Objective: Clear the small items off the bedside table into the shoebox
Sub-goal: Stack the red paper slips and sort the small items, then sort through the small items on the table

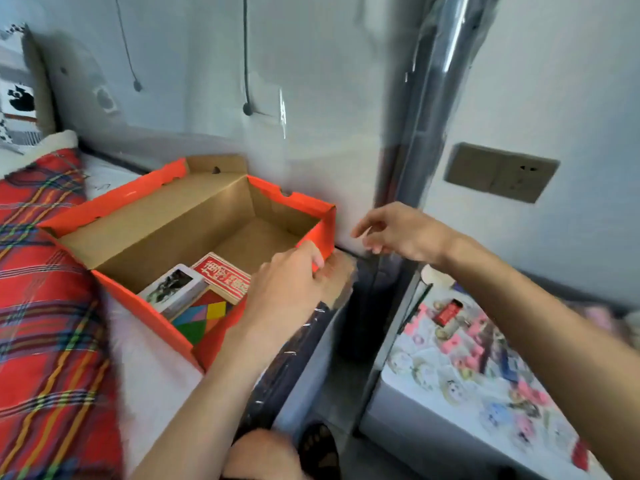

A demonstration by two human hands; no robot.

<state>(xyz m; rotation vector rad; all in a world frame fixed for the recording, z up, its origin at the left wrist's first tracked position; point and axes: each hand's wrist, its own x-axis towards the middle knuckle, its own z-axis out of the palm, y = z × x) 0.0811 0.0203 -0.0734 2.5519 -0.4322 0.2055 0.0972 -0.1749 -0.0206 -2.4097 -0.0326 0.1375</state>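
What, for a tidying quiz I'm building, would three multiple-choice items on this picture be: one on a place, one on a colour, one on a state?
1. Where does the shoebox rest?
A) on the floor
B) on the bed
C) on a chair

2. What colour is its outside?
A) blue
B) green
C) orange

3. What is the left hand doing?
A) gripping the shoebox's corner
B) hanging idle
C) holding a cup

Answers:
1 B: it sits on the mattress beside the plaid blanket.
2 C: its rim and outer walls are orange.
3 A: the thumb and fingers curl round the box's near right corner.
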